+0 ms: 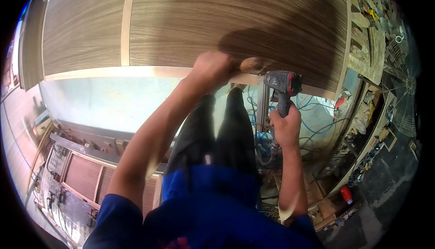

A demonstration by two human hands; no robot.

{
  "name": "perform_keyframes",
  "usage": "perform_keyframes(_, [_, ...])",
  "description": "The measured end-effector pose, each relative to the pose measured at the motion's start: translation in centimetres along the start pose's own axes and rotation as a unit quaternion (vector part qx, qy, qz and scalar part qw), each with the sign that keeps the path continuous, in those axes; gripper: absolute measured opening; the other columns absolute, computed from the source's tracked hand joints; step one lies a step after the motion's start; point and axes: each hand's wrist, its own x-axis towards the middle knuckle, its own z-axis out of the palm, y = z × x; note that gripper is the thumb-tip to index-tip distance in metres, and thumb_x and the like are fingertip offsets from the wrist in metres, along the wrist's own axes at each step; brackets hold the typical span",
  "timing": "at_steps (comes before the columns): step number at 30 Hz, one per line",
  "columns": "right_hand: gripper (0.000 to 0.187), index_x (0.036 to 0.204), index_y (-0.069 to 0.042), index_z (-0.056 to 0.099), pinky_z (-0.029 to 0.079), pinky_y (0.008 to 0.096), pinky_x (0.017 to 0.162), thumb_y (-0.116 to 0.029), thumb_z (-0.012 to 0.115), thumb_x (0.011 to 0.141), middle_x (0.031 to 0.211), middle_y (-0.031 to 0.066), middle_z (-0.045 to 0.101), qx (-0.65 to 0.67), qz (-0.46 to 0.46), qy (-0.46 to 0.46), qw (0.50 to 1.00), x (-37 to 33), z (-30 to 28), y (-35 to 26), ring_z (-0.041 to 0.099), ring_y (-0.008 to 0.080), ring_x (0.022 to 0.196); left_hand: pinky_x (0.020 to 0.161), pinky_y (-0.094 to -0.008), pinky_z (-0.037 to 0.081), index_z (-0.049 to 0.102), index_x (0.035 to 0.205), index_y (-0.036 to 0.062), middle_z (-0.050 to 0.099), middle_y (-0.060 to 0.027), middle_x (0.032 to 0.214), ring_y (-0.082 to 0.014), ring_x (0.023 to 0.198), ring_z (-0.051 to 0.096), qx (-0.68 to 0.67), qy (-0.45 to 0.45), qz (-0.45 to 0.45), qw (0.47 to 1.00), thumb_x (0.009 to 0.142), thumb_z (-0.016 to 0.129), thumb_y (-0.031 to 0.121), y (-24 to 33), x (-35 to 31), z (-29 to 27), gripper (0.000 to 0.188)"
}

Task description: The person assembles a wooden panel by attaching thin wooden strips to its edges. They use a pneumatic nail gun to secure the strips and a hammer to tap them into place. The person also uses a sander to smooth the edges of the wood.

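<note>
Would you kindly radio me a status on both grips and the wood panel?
Right grip around black-and-red handheld tool. Left grip curled at pale edge strip, hold unclear. Wood-grain panel spread ahead; tan rounded object beside left grip.

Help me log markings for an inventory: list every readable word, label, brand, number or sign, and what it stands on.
Pistol-grip power tool in the right hand: pale marks on its dark housing, not clearly legible.
Blue shirt: red marks at the lower edge, too blurred to read.
No other readable text.
</note>
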Motion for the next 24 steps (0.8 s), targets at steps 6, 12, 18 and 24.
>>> perform_keyframes(6, [0.009, 0.093, -0.001, 0.061, 0.047, 0.0276, 0.059, -0.006, 0.068, 0.089, 0.072, 0.0016, 0.061, 0.018, 0.012, 0.008, 1.0, -0.2, 0.4, -0.3, 0.058, 0.0101, 0.061, 0.074, -0.0504, 0.056, 0.079, 0.089, 0.0132, 0.074, -0.0144, 0.083, -0.0381, 0.084, 0.072, -0.014, 0.016, 0.03, 0.999, 0.094, 0.07, 0.032, -0.5, 0.2, 0.4, 0.021])
perform_keyframes(12, [0.009, 0.096, -0.002, 0.061, 0.046, 0.0269, 0.058, -0.004, 0.066, 0.089, 0.075, 0.0017, 0.062, -0.014, 0.013, 0.025, 1.0, -0.5, 0.8, -0.2, 0.058, 0.0098, 0.061, 0.079, -0.0495, 0.057, 0.079, 0.09, 0.0128, 0.075, -0.0146, 0.087, -0.0381, 0.089, 0.072, -0.043, 0.015, 0.043, 0.998, 0.092, 0.074, 0.029, -0.4, 0.6, 0.0, 0.017])
perform_keyframes(18, [0.013, 0.103, 0.0, 0.064, 0.046, 0.0264, 0.059, -0.003, 0.065, 0.09, 0.076, 0.0014, 0.061, 0.004, 0.012, 0.044, 0.999, -0.9, 1.4, -0.2, 0.057, 0.0095, 0.062, 0.081, -0.0491, 0.057, 0.079, 0.089, 0.0115, 0.075, -0.0155, 0.087, -0.038, 0.09, 0.072, -0.047, 0.014, 0.042, 0.998, 0.092, 0.075, 0.031, -0.5, 1.0, 0.3, 0.02])
perform_keyframes(24, [0.024, 0.114, 0.003, 0.067, 0.046, 0.026, 0.06, -0.004, 0.064, 0.091, 0.078, 0.0008, 0.06, 0.007, 0.02, 0.056, 0.998, -1.2, 1.8, 0.2, 0.057, 0.0095, 0.063, 0.079, -0.0492, 0.057, 0.078, 0.086, 0.0093, 0.074, -0.0161, 0.085, -0.0381, 0.088, 0.073, -0.055, 0.012, 0.032, 0.998, 0.091, 0.076, 0.032, -0.7, 0.9, 0.5, 0.024])
